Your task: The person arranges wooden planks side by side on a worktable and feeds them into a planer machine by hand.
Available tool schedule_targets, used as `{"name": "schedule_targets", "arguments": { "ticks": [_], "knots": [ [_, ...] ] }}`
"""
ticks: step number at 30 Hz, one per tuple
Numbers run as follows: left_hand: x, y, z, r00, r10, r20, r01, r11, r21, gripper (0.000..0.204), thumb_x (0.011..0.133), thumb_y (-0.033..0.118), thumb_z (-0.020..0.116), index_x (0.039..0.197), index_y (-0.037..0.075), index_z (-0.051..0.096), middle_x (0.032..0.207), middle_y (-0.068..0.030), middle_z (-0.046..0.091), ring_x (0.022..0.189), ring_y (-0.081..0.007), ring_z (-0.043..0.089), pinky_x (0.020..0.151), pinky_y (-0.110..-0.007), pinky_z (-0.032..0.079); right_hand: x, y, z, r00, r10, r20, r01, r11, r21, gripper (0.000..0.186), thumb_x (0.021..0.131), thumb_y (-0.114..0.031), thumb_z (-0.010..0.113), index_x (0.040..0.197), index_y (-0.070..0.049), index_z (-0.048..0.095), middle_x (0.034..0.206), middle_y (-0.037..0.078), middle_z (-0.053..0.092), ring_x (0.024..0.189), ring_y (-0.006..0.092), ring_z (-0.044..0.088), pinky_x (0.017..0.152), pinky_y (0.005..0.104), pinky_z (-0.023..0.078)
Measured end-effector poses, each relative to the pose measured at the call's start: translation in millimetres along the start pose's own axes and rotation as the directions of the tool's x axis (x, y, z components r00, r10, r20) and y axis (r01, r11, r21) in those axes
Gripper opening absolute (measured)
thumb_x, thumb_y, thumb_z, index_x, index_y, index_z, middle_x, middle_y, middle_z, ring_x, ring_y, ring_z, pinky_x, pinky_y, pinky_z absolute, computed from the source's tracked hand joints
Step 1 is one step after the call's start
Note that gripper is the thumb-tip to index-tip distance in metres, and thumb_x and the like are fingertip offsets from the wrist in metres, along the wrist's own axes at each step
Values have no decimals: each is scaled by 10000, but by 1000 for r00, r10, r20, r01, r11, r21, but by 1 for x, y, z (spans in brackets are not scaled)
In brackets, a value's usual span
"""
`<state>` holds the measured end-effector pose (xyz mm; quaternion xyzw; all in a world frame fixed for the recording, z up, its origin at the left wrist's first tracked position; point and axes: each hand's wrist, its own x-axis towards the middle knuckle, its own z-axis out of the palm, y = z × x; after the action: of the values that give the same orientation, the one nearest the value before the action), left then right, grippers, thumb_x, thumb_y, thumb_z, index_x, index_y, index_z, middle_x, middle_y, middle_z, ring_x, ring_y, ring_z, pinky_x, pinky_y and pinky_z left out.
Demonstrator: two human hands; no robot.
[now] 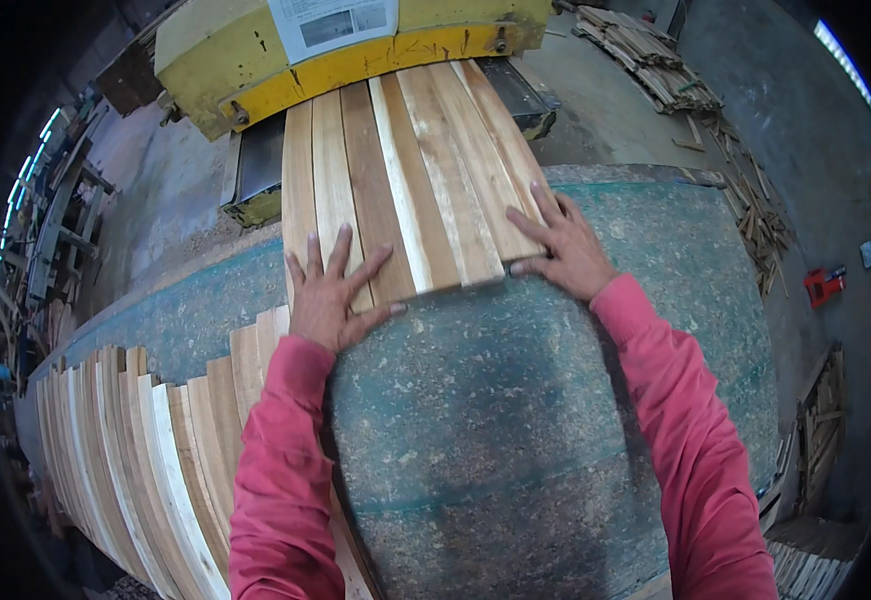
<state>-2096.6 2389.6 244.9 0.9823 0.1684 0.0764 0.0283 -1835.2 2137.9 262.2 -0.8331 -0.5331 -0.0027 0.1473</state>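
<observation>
Several wooden boards (426, 190) lie side by side, their far ends running under a yellow machine (356, 75). Their near ends form a slightly uneven row over the worn green table (486, 400). My left hand (331, 290) rests on the left boards with its fingers spread, the thumb at the near edge. On the right, my right hand (568, 245) lies over the outer boards' near corner, fingers apart and thumb by the end edge. Neither hand is wrapped round a board.
More wooden strips (156, 450) stand in a row along the table's left side, next to my left forearm. Stacked boards (646, 60) and loose scraps lie on the floor at the right. A red tool (824, 287) is further right. A printed sheet (336, 25) hangs on the machine.
</observation>
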Motion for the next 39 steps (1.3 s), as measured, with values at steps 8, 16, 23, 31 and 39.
{"name": "schedule_targets", "arguments": {
  "ticks": [8, 16, 23, 31, 39],
  "knots": [
    [69, -60, 19, 999, 29, -46, -34, 992, -117, 833, 727, 783, 694, 1470, 466, 489, 1659, -137, 267, 1513, -521, 129, 1178, -731, 12, 79, 28, 31, 995, -63, -77, 60, 997, -41, 772, 849, -570, 701, 1531, -312, 447, 1666, 172, 206, 1519, 474, 139, 1241, 537, 203],
    [87, -79, 12, 996, 27, -87, -37, 992, -118, 823, 713, 590, 832, 1458, 413, 533, 1628, -124, 344, 1527, -432, 204, 1225, -630, 98, 112, 40, 43, 979, -140, -148, 133, 989, -59, 736, 907, -662, 557, 1541, -308, 435, 1664, 178, 221, 1526, 450, 151, 1248, 540, 135],
    [108, -110, 19, 982, 107, -157, -141, 965, -221, 807, 682, 521, 881, 1421, 401, 581, 1592, -146, 384, 1483, -369, 333, 1201, -520, 309, 138, 45, 46, 994, -96, -42, 96, 995, 3, 827, 868, -752, 513, 1561, -316, 403, 1690, 135, 171, 1555, 380, 116, 1210, 658, 1],
    [142, -145, 26, 968, 130, -216, -205, 904, -375, 784, 664, 658, 831, 1384, 448, 601, 1577, -158, 414, 1480, -361, 346, 1213, -589, 191, 169, -9, 26, 995, 95, 7, -92, 979, -182, 983, 842, -794, 516, 1558, -134, 381, 1625, 248, 256, 1517, 440, 183, 1189, 690, 24],
    [131, -99, -1, 953, -302, 0, 299, 944, 141, 739, 833, 740, 598, 1500, 457, 447, 1664, -84, 272, 1545, -428, 130, 1201, -683, -43, 181, -31, 49, 948, 148, -281, -278, 815, -508, 1004, 864, -840, 392, 1629, -214, 218, 1686, 231, 37, 1559, 419, 31, 1179, 708, -24]
  ]
}}
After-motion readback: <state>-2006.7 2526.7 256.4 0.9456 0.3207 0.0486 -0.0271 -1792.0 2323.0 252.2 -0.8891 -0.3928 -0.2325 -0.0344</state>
